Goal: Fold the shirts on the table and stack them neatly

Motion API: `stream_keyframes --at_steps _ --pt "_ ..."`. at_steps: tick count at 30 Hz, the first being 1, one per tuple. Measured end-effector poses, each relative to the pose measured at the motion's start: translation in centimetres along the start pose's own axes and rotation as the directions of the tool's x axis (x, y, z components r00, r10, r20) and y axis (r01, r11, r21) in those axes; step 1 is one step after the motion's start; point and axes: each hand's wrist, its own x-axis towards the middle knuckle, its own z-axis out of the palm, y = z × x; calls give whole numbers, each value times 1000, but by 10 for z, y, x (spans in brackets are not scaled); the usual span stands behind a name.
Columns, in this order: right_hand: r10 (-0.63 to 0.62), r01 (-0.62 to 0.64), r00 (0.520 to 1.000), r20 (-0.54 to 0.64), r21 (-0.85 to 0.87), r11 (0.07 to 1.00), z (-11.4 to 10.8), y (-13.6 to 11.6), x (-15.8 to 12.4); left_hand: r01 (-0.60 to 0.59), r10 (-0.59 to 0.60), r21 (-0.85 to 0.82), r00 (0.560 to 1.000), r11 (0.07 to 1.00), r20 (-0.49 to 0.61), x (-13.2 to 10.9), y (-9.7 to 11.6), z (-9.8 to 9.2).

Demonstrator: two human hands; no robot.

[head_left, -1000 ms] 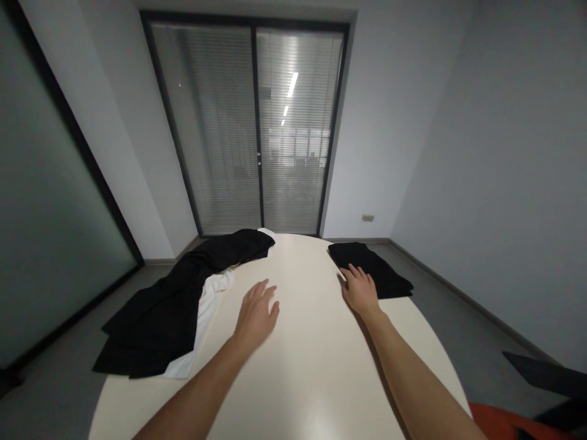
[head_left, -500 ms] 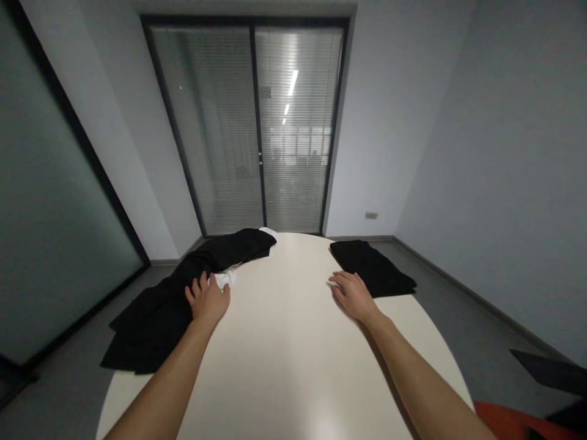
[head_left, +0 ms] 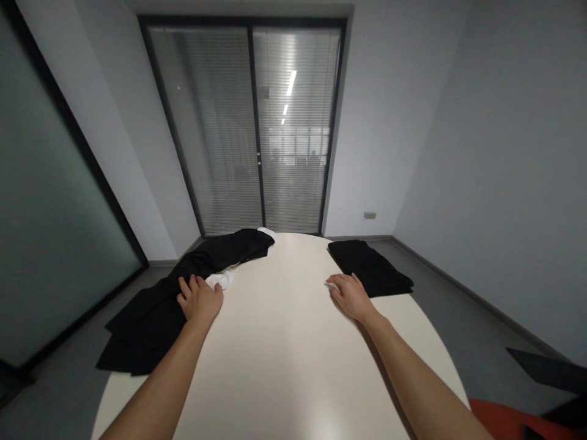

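Observation:
My left hand (head_left: 200, 299) lies with fingers spread on the near edge of a long heap of black cloth garments (head_left: 151, 311) at the table's left side. A bit of crumpled white cloth (head_left: 222, 280) pokes out beside its fingertips. My right hand (head_left: 351, 296) rests on the tabletop, its fingers loosely stretched and holding nothing that I can see. Just beyond and to the right of it lies a flat folded black garment (head_left: 370, 269). What kind of garments these are, I cannot tell.
Everything lies on a white table (head_left: 275, 354) with a rounded edge. Another white piece (head_left: 266, 232) shows at the heap's far end. An orange-red chair seat (head_left: 499, 418) stands at the lower right. Glass doors with blinds (head_left: 293, 183) are behind the table.
My left hand has slid slightly left over the black heap. My right hand stays in about the same place by the folded garment. The view has shifted a little.

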Motion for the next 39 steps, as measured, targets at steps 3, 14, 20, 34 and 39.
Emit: stream_keyframes --at_steps 3,14,20,34,39 --pt "4 -4 1000 3 8 1000 0 -1 0 -2 0 -50 999 999 -48 -1 3 -4" --pt "6 -5 1000 29 -7 1000 1 -1 0 -570 519 -310 821 761 -237 -29 44 -37" --pt "10 -10 999 33 4 1000 2 -1 0 -757 820 -369 572 539 24 -71 68 -48" --pt "20 -21 999 46 28 999 4 1 1 -188 188 -17 981 982 53 -20 20 -30" --pt "12 -13 999 49 38 999 2 0 1 -396 393 -123 918 910 -45 -13 18 -25"
